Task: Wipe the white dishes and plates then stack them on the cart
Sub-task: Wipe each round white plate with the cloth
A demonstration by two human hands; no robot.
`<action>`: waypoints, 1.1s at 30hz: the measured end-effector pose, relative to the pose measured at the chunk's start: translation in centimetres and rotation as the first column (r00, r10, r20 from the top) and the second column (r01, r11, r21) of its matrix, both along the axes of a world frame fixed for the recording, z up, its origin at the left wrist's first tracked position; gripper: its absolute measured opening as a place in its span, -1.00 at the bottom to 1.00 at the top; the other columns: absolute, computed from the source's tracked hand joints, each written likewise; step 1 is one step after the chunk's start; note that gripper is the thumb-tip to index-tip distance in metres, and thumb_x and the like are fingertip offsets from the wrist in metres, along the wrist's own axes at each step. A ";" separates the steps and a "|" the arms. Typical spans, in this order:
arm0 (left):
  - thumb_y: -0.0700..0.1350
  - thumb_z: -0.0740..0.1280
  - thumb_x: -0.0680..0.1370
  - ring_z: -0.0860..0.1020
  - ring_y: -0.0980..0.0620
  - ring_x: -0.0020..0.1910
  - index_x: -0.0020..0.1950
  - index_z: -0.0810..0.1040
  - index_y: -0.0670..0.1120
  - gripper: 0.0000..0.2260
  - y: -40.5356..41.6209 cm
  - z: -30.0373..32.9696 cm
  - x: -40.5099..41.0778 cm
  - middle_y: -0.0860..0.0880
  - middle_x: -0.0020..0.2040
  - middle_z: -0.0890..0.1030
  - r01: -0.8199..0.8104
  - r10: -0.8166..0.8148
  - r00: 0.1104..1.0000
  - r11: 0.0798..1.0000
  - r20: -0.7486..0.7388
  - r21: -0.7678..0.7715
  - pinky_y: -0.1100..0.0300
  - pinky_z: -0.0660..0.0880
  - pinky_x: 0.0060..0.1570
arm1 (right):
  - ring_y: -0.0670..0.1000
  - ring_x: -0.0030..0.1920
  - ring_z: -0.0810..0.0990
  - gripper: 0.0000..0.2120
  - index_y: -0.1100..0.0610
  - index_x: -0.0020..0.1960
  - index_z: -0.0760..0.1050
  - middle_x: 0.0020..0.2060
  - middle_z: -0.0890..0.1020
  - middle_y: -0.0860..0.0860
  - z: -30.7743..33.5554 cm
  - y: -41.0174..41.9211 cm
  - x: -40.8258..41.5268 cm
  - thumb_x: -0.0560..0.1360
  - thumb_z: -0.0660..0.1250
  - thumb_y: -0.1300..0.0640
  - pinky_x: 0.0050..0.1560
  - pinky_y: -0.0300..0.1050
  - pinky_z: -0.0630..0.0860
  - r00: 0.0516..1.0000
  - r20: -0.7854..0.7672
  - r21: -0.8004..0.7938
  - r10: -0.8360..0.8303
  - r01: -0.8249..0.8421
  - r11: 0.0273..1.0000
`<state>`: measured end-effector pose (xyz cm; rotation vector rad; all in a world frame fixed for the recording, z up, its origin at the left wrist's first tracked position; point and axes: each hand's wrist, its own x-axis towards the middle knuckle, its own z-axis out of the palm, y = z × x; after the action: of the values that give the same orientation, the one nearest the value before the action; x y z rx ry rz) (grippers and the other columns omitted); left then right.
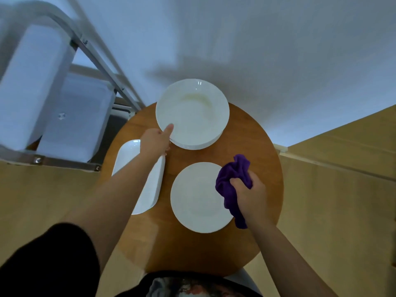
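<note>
Our left hand (155, 141) pinches the near-left rim of the deep plate stack (192, 113) at the round table's (192, 249) far edge. Our right hand (251, 195) clenches the purple cloth (232, 179) beside the flat plate (198, 197). The oblong dish (154, 189) runs lengthwise near-to-far on the left.

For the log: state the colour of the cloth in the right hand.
Purple cloth, head view.

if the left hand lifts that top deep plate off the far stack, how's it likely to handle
The deep plate looks glazed and glossy, so it is probably stiff, breakable and a bit slippery under the left hand, whose thumb lies on the rim. It sits on a stack of similar plates, so lifting straight up seems safer than dragging; a one-sided grip may let it tilt.
</note>
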<state>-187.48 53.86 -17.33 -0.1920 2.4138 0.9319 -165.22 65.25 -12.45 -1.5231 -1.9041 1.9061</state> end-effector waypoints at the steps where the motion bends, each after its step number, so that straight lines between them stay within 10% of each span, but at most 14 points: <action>1: 0.15 0.27 0.54 0.55 0.04 -0.35 -0.14 0.54 -0.17 -0.63 0.3 -0.3 -0.6 -0.08 -0.25 0.60 -0.026 0.026 0.998 1.000 0.051 -0.010 0.21 0.50 -0.35 | 0.05 -0.30 0.53 -0.93 0.02 -0.12 0.47 -0.23 0.59 0.13 0.2 -0.1 -0.5 0.49 0.31 0.18 -0.37 -0.16 0.48 1.000 -0.011 0.001 0.007 -0.007 1.000; 11: -0.12 0.28 0.56 0.53 0.03 -0.27 -0.18 0.46 -0.11 -0.87 0.9 -0.7 -0.6 0.01 -0.26 0.51 -0.198 0.180 0.977 0.966 0.118 0.169 0.18 0.55 -0.16 | -0.03 -0.30 0.52 -0.89 -0.01 -0.15 0.45 -0.26 0.57 0.06 1.9 0.0 -3.0 0.49 0.32 0.18 -0.40 -0.26 0.46 0.999 -0.047 0.047 0.022 -0.019 0.999; 17: -0.24 0.26 0.57 0.56 0.05 -0.10 -0.16 0.49 -0.02 -0.84 0.6 2.4 0.8 0.05 -0.11 0.56 -0.465 0.376 0.885 0.739 0.275 0.487 0.27 0.57 -0.25 | -0.01 -0.33 0.53 -0.88 -0.02 -0.15 0.47 -0.30 0.58 0.02 3.0 -0.1 -3.6 0.49 0.31 0.19 -0.41 -0.23 0.47 0.997 -0.078 0.057 -0.012 0.017 0.998; 27: -0.21 0.29 0.56 0.64 -0.01 -0.07 -0.04 0.55 0.03 -0.86 -4.7 8.1 5.9 0.06 -0.08 0.67 -0.372 0.199 0.920 0.711 0.337 0.597 0.18 0.61 -0.13 | 0.01 -0.28 0.65 -0.79 -0.03 0.11 0.49 -0.20 0.68 0.00 5.7 1.4 -3.5 0.53 0.22 0.17 -0.30 -0.09 0.57 0.822 -0.296 -0.558 -0.487 0.264 0.786; 33: -0.24 0.38 0.49 0.66 0.14 -0.12 -0.03 0.53 -0.04 -0.87 -7.4 11.1 10.2 0.14 -0.16 0.69 -0.218 0.031 0.962 0.689 0.273 0.691 0.25 0.59 -0.25 | 0.13 -0.14 0.61 -0.68 0.12 0.11 0.49 -0.06 0.61 0.16 7.0 0.7 -2.5 0.39 0.39 0.31 -0.15 0.02 0.58 0.912 -0.143 -0.345 -0.386 0.319 0.883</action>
<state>-177.29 46.45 -6.21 -0.1627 1.6625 1.7358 -167.70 65.96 -5.44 -1.5377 -1.1768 2.1583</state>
